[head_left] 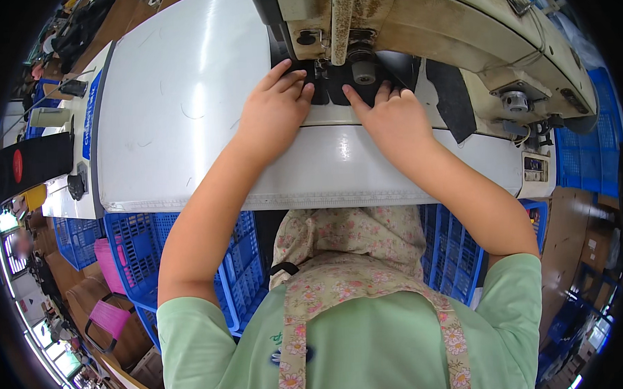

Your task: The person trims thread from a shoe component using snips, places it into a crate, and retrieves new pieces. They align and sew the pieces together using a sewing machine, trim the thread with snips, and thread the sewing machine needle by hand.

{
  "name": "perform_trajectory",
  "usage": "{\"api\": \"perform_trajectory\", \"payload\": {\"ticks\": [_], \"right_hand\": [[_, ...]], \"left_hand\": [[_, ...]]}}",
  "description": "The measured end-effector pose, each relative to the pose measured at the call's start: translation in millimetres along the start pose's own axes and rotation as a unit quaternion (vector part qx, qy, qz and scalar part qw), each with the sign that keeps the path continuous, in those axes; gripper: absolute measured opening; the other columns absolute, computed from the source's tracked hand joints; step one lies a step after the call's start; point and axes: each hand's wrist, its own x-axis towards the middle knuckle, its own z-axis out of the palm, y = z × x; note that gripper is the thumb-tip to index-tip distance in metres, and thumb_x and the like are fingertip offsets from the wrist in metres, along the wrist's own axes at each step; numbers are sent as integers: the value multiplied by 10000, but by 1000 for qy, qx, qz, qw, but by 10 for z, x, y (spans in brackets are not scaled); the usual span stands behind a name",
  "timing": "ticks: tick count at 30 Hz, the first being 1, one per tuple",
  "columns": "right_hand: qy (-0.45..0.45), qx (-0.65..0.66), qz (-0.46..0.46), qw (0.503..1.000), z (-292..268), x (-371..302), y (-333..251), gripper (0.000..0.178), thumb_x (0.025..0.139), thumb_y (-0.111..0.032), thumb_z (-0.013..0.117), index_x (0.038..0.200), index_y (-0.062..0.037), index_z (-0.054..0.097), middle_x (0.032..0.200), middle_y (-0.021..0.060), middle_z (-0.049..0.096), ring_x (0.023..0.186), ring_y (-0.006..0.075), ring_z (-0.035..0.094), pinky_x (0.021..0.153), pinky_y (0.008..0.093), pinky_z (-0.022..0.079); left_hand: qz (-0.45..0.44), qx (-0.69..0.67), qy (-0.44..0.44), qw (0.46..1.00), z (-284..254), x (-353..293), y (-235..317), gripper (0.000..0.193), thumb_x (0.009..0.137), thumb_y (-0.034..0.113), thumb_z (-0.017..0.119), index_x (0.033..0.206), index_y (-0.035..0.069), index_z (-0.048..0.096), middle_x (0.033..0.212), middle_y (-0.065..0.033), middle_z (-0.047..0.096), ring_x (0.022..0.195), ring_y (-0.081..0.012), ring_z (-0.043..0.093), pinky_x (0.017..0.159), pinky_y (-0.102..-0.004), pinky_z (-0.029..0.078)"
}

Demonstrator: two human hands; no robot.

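Observation:
My left hand [273, 115] lies at the left of the sewing machine's [443, 32] needle area, fingers stretched forward and apart. Its fingertips touch the edge of a black piece of cloth [338, 91] under the machine head. From the other side my right hand [396, 117] rests on the same dark cloth, index finger extended and the other fingers slightly bent. A presser foot [321, 74] stands between the two hands. Neither hand grips anything; both seem to press the cloth flat. The cloth's far part is hidden under the machine.
Another black piece [450, 99] lies on the machine bed to the right of my right hand. The white tabletop [185, 116] has a ruler strip [312, 200] along its near edge. Blue plastic crates [138, 252] stand below it. A pink chair [110, 317] is at lower left.

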Motion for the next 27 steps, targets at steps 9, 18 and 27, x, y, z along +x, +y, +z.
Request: {"api": "perform_trajectory", "payload": {"ticks": [9, 18, 27], "right_hand": [[7, 4, -1, 1000, -33, -7, 19, 513, 862, -144, 530, 1373, -176, 506, 1018, 263, 665, 763, 228, 671, 674, 283, 447], [23, 19, -7, 1000, -15, 13, 38, 476, 860, -151, 536, 1336, -167, 547, 902, 183, 685, 729, 194, 659, 630, 283, 439], [33, 25, -12, 999, -56, 16, 43, 458, 853, -142, 547, 1309, -163, 572, 775, 64, 662, 691, 175, 633, 629, 279, 430]], "left_hand": [[-1, -26, 47, 999, 15, 17, -21, 305, 780, 94, 574, 1065, 68, 678, 1105, -58, 652, 1153, -202, 554, 1082, -371, 367], [10, -97, 90, 991, 36, -15, -136, 260, 708, 79, 653, 958, 111, 720, 1007, -63, 676, 1074, -219, 599, 1039, -391, 414], [24, -62, 101, 993, 70, 10, -156, 262, 710, 82, 645, 959, 114, 719, 1017, -56, 681, 1070, -205, 602, 1036, -382, 416]]}}
